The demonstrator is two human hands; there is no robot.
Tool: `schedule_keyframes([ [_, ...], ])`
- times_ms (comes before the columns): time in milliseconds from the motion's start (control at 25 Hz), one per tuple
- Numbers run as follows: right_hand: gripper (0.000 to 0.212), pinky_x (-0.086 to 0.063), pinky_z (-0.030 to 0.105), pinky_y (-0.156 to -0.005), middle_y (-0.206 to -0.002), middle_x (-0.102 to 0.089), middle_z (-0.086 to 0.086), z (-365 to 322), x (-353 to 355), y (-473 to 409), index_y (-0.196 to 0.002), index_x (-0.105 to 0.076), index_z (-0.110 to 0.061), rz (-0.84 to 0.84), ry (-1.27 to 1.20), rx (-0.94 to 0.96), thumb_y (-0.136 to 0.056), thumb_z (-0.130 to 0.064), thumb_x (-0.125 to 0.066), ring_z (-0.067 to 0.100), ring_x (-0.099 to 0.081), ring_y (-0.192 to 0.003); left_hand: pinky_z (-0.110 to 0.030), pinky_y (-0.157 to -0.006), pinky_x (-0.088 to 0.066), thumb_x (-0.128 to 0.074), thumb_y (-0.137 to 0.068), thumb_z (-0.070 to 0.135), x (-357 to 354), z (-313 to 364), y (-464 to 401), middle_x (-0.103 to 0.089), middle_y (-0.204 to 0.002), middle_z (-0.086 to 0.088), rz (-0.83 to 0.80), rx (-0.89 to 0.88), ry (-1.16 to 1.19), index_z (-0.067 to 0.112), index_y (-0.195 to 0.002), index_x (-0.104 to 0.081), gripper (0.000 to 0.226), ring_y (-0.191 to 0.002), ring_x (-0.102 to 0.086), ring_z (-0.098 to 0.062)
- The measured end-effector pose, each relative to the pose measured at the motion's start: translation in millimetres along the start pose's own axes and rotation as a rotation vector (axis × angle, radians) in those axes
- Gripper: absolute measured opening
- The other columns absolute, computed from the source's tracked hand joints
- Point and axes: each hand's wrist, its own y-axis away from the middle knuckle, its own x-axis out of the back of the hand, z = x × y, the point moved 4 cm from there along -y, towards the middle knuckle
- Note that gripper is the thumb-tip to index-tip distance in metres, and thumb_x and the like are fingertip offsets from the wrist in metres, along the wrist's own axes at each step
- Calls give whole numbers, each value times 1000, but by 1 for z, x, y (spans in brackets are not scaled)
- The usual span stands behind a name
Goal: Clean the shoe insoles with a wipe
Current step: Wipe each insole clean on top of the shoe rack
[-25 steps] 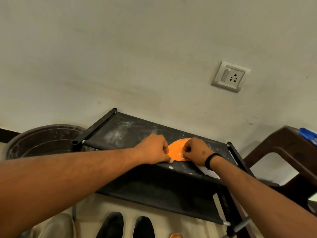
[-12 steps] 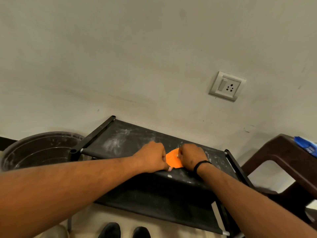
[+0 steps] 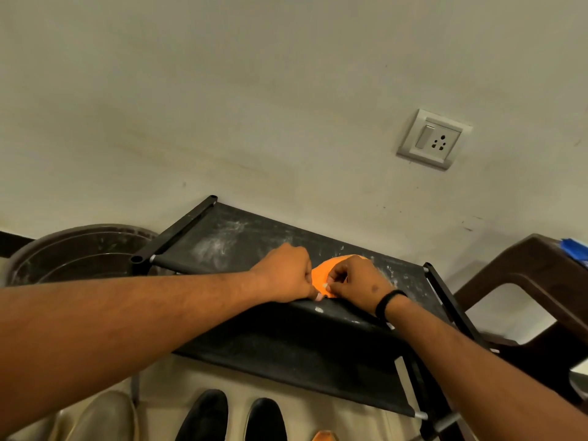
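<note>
Orange insole [image 3: 321, 275], centre of frame, lies on the dusty top shelf of a black rack [image 3: 241, 246]. Left hand [image 3: 283, 273] and right hand [image 3: 358, 283], fingers curled, pinch its near edge. Black shoes [image 3: 235, 418] at bottom; wall socket [image 3: 434, 140] upper right.

Two hands in play, the left hand [image 3: 286, 273] and the right hand [image 3: 359, 283], on one orange insole [image 3: 319, 275]. One black rack [image 3: 241, 246] under them. Down at six o'clock, two black shoes [image 3: 235, 415], one pale shoe [image 3: 101, 418]. One basin [image 3: 73, 253] at nine, one brown stool [image 3: 525, 281] at three, one wall socket [image 3: 434, 140] at one.
</note>
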Motion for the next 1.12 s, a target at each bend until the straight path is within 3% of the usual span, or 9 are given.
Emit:
schedule_keyframes([
  [80, 14, -54, 31, -72, -85, -71, 5, 5, -3, -17, -83, -73, -12, 69, 123, -51, -87, -18, -61, 20, -65, -80, -41, -74, -59, -81, -74, 45, 0, 0, 1, -74, -73, -2, -12, 1, 0, 11, -75, -77, 34, -70, -70, -16],
  [240, 19, -55, 42, -81, -92, -70, 8, 4, -1, -44, -87, -71, -14, 124, 285, -155, -90, -25, -55, 30, -64, -86, -39, -75, -59, -80, -76, 46, 0, 1, 1, -75, -75, -3, -10, -3, -20, 11, -76, -77, 35, -71, -69, -15],
  [440, 19, -56, 42, -78, -86, -70, 10, 5, -5, -45, -81, -70, -11, 102, 198, -142, -89, -17, -54, 29, -64, -81, -38, -74, -59, -81, -74, 47, 1, 3, 3, -74, -75, 0, 2, 7, -24, 13, -75, -76, 33, -70, -69, -13],
  [640, 20, -52, 33, -74, -88, -72, 10, -5, -1, -14, -84, -73, -6, -51, 199, 19, -87, -10, -55, 24, -64, -82, -35, -74, -59, -81, -76, 45, 3, 4, 6, -73, -75, 1, -12, 19, -20, 14, -77, -75, 31, -72, -68, -13],
  [800, 14, -54, 32, -76, -85, -71, 7, 4, 3, 7, -83, -73, -5, -156, 104, 39, -87, -13, -63, 18, -63, -79, -29, -77, -55, -79, -78, 45, 3, 5, 7, -74, -90, 4, -8, 12, -37, 18, -92, -77, 30, -83, -68, -12],
  [920, 19, -56, 41, -74, -78, -67, 11, 42, 13, 10, -79, -66, -5, -14, 229, -129, -89, -18, -57, 26, -65, -76, -31, -92, -52, -74, -82, 48, 2, 6, 7, -71, -117, 5, -44, -29, -78, 21, -112, -75, 40, -104, -65, -14],
  [1000, 18, -57, 42, -74, -79, -66, 10, 57, 18, 12, -79, -61, -10, 53, 280, -263, -90, -22, -53, 26, -65, -74, -33, -97, -50, -72, -84, 49, 1, 6, 5, -69, -123, 5, -70, -47, -92, 23, -114, -74, 40, -111, -63, -14],
  [1120, 15, -53, 36, -68, -81, -65, 12, 40, 8, 11, -78, -60, -8, 81, 251, -243, -89, -17, -53, 26, -62, -74, -35, -101, -47, -69, -86, 48, 1, 6, 4, -66, -129, 6, -91, -63, -114, 26, -119, -73, 39, -118, -59, -14],
])
